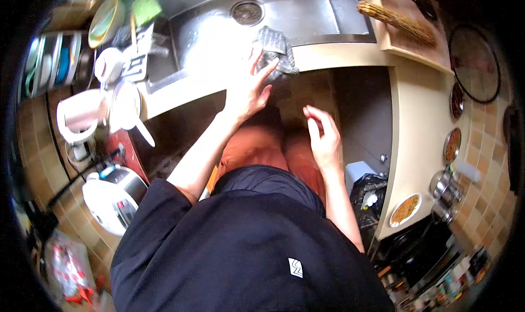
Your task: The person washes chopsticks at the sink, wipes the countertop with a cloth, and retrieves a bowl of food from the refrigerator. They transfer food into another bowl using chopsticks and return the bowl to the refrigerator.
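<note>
A crumpled grey cloth hangs over the front edge of the metal sink. My left hand is at the counter edge beside it, fingers spread, with the fingertips overlapping the cloth's left side. Whether they press on the cloth I cannot tell. Lower and to the right, my right hand hovers in front of my body below the counter edge. Its fingers are loosely bent, the thumb stands a little apart, and nothing shows in it.
Left of the sink stand a white lidded pan, a pink container and a rice cooker. A straw brush lies at the upper right. Dishes of food, including a white plate, line the right counter near the stove.
</note>
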Demonstrator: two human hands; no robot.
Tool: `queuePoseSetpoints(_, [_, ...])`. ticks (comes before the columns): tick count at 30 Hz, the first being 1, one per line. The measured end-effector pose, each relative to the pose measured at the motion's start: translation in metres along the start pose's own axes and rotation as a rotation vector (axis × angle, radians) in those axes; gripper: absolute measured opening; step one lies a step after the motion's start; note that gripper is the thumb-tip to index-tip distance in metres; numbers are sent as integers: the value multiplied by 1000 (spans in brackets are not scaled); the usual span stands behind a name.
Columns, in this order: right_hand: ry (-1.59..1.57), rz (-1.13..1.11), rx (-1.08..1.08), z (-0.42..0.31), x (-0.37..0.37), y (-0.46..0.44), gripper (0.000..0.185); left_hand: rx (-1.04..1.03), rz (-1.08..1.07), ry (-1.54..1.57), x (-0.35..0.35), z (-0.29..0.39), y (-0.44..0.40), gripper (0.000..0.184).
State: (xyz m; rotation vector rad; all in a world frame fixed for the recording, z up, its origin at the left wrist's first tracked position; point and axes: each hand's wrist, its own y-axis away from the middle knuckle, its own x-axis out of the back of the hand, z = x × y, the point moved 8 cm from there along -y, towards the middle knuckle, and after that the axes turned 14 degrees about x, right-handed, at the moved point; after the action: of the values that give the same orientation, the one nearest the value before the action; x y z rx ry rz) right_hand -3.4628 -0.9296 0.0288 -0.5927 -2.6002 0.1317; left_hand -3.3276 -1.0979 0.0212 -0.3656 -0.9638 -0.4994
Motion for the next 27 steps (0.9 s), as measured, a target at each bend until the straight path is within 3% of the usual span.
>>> queuePoseSetpoints(2, [-54,-64,254,-10,-18,-38,27,68,144,25,21,-4,36,62])
queuePoseSetpoints(3, [-203,-96,257,-19,-31,-56,31,156,183,41,30,-11,63,61])
queuePoseSetpoints(5, [51,-221,483,-26,-58,-79,49,290,303,40,49,-17,127,57])
queuePoseSetpoints(8, [597,-597,544,16,-112,-79,71,591,362,25,50,-35,246,51])
queuePoseSetpoints(10, [863,-596,726,36,-123,-66,71,784,374,13,37,-36,324,48])
queuePoseSetpoints(11, [1061,-658,704,38,-129,-64,72,872,390,37,33,-39,357,47])
queuePoseSetpoints(14, [875,-531,791,42,-129,-51,73,1094,471,114,10,-30,449,42])
queuePoseSetpoints(20, [937,-527,809,37,-133,-30,80,1244,592,245,-15,-10,535,37])
queuePoseSetpoints(27, [1216,-577,905,41,-146,-13,88,1375,684,365,-45,9,668,35])
